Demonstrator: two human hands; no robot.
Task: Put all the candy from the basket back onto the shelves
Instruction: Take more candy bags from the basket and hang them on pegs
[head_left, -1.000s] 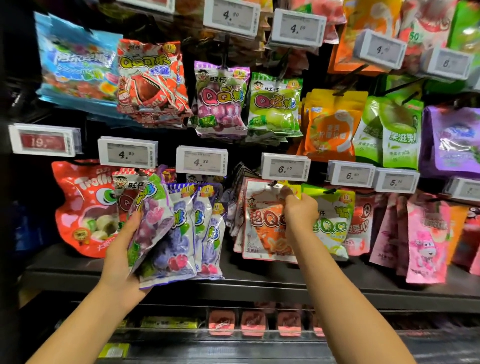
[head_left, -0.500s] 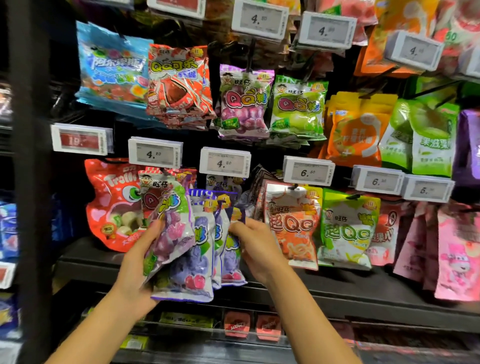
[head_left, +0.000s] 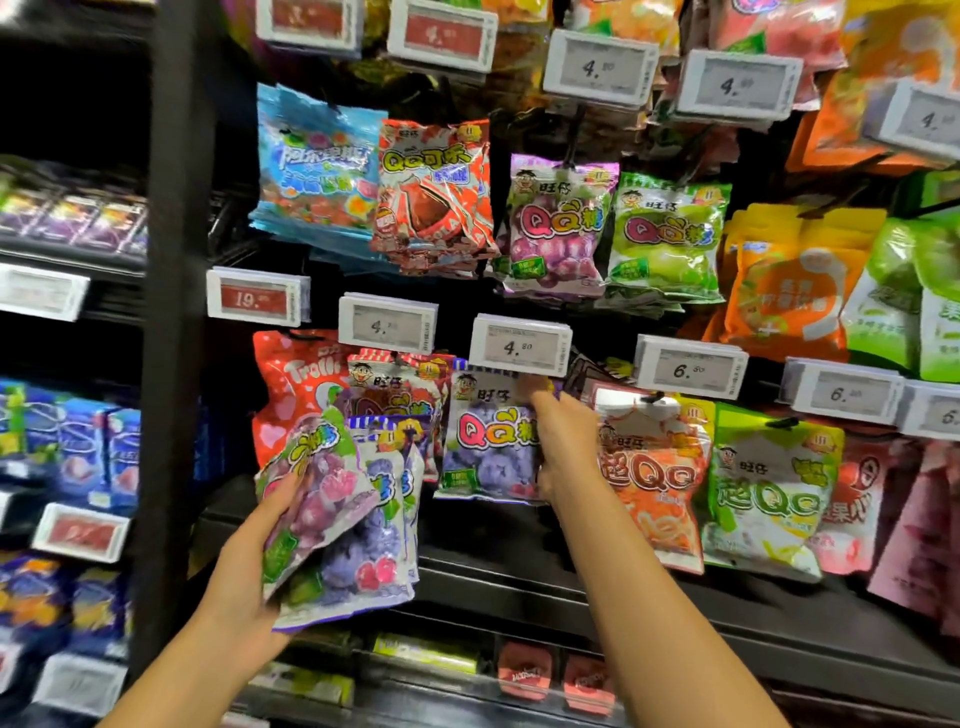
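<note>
Candy bags (head_left: 337, 514) fanned out in left hand (head_left: 249, 582), gripped from underneath near the bottom edges, long axis running up and tilted a bit right, tops toward the shelf (head_left: 571, 566). Front one purple grape with green lettering, blurry, unreadable. Right hand (head_left: 563, 452) up at the hooks, fingers curled round the right edge of a blue-purple bag (head_left: 488, 441) hanging upright, printed "QQ" with a cartoon kid's face on top. Price tag (head_left: 519, 345) directly above reads "4.80". Just left, red Trolli bag (head_left: 291, 384). Right of the hand, orange bag (head_left: 654, 478) and green bag (head_left: 769, 493), both with "QQ".
</note>
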